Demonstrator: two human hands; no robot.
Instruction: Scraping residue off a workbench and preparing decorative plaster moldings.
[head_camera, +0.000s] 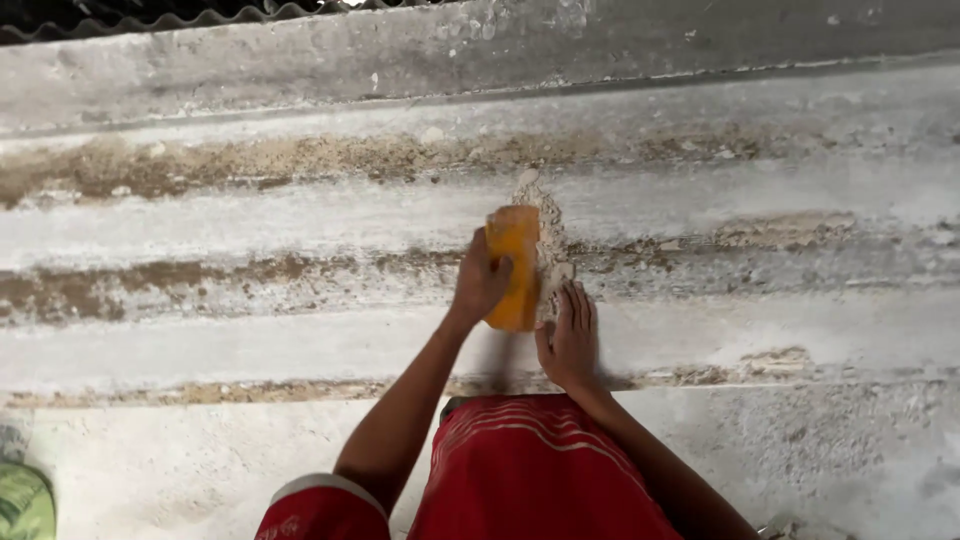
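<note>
**Orange block held against a line of rubble on a corrugated sheet**

Corrugated grey sheeting (250, 225) fills the view, its ridges running left to right, pale and dusty, with brown dirt and grit lying in the troughs. Head camera looks straight down over red shorts (530, 470) with thin white stripes.

Landmark: the orange block (514, 262), standing on end roughly mid-frame across one ridge.

- Left hand (480, 282): wrapped around the block's left face, thumb across its front, fingers closed on it. Grip looks firm.
- Right hand (570, 335): just below and right of the block, fingers together and laid flat, pressing on the sheet and the lower end of the crumbled material. It holds nothing.
- Rubble strip (548, 235): a narrow line of whitish, broken mortar-like bits touching the block's right edge and running up past its top.
- Green patterned object (22, 500): far down-left of the block, at the frame corner; kind unclear.

Handling judgement: the block looks rigid and dense, brick-like, probably fairly heavy for one hand, with dusty faces that may slip. Best taken around its long sides at mid-height. The rubble looks loose and crumbly, and would likely scatter if knocked.
</note>
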